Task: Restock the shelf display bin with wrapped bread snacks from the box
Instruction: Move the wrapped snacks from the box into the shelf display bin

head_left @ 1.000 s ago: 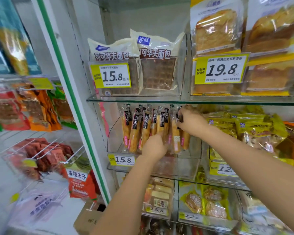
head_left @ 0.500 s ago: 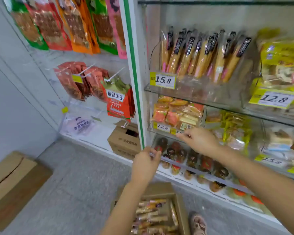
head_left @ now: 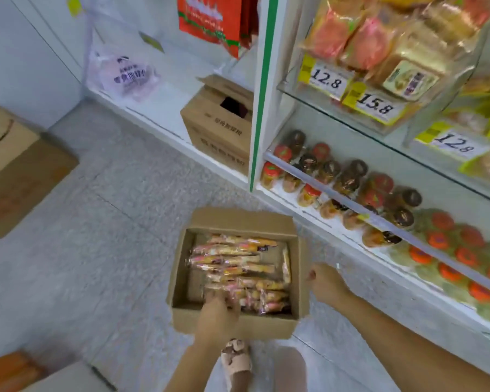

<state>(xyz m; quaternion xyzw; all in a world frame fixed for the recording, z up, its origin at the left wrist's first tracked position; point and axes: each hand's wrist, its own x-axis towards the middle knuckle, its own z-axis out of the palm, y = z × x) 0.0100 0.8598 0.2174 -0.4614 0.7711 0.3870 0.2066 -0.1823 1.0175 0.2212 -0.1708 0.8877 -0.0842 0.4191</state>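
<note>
Picking step: left hand [head_left: 218, 309] dips into the box [head_left: 266, 326] on the floor, fingers among the wrapped bread snacks [head_left: 238, 261], grip unclear. Right hand [head_left: 326, 281] hangs beside the box, loosely curled, empty. Next, I'd say, gather a bunch securely.

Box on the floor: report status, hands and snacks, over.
Left hand down in box, on wrapped bread snacks, grip unclear. Right hand curled beside box's right wall. Box top open, nothing covering snacks.
</note>
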